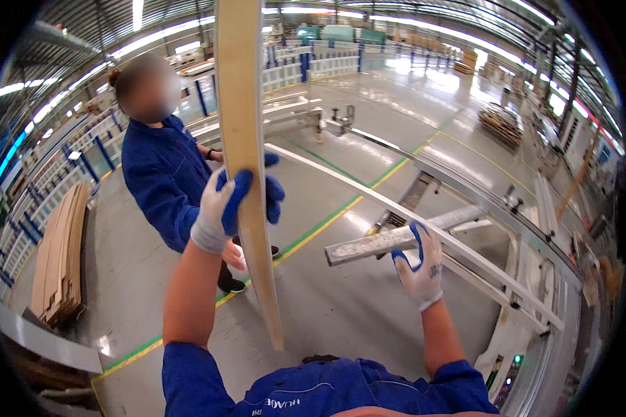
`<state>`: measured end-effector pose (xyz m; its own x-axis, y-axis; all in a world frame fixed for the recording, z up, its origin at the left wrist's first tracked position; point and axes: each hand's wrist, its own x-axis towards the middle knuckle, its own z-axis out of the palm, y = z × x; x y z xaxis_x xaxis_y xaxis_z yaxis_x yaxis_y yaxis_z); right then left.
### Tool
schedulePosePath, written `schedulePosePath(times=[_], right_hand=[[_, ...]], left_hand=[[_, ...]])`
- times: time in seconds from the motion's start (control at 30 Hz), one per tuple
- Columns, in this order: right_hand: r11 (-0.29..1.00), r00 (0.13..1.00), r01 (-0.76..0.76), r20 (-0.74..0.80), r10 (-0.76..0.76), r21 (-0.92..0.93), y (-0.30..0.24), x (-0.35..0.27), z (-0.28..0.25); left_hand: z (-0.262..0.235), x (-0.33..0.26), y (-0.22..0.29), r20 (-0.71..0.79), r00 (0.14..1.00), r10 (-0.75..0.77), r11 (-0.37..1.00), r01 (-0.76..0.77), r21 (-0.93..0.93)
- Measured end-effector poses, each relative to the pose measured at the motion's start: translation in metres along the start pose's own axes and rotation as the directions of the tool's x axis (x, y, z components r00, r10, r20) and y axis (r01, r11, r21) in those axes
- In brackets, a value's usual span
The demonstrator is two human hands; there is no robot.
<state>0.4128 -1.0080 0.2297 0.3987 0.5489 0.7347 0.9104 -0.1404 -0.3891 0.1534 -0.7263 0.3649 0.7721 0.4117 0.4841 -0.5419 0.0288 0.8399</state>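
Observation:
My left hand (219, 201), in a white glove with a blue palm, grips a long tan board (242, 104) that stands nearly upright and has a pale edge. The thumb lies on the near face, and blue fingertips show past the board's far side. My right hand (423, 271), gloved the same way, is raised with thumb and fingers apart and holds nothing visible. Just beyond it are a grey bar (368, 247) with a rough whitish top and a long white rail (396, 208). Whether the right fingertips touch either one, I cannot tell.
Left of the board stands a co-worker (156, 167) in blue, one hand near it. Brown panels (59, 254) are stacked at the left. A metal frame (528, 243) fills the right side. Blue-and-white fencing (334, 66) and a pallet stack (501, 125) lie farther off.

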Motion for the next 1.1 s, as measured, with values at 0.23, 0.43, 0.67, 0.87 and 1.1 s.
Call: schedulePosePath(times=[0.23, 0.43, 0.67, 0.87, 1.1], right_hand=[[0.906, 0.987, 0.133, -0.139, -0.083, 0.403, -0.068, 0.052, -0.118], [0.633, 1.0, 0.019, 0.001, -0.031, 0.774, -0.102, 0.037, -0.184], [0.556, 0.992, -0.062, -0.01, 0.125, 0.829, -0.108, -0.024, -0.217], [0.574, 0.933, -0.193, -0.033, 0.359, 0.796, -0.112, -0.042, -0.219], [0.466, 0.742, 0.103, -0.379, 0.553, 0.879, -0.095, -0.082, -0.231]], left_hand=[[0.13, -0.026, -0.07, 0.283, 0.951, -0.128, 0.978, 0.169, -0.125], [0.208, -0.052, -0.116, 0.485, 0.854, -0.188, 0.942, 0.296, -0.156], [0.272, -0.071, -0.15, 0.643, 0.719, -0.266, 0.883, 0.449, -0.136], [0.266, -0.085, -0.155, 0.632, 0.718, -0.29, 0.914, 0.404, -0.039], [0.285, -0.134, -0.212, 0.66, 0.664, -0.352, 0.931, 0.176, 0.32]])
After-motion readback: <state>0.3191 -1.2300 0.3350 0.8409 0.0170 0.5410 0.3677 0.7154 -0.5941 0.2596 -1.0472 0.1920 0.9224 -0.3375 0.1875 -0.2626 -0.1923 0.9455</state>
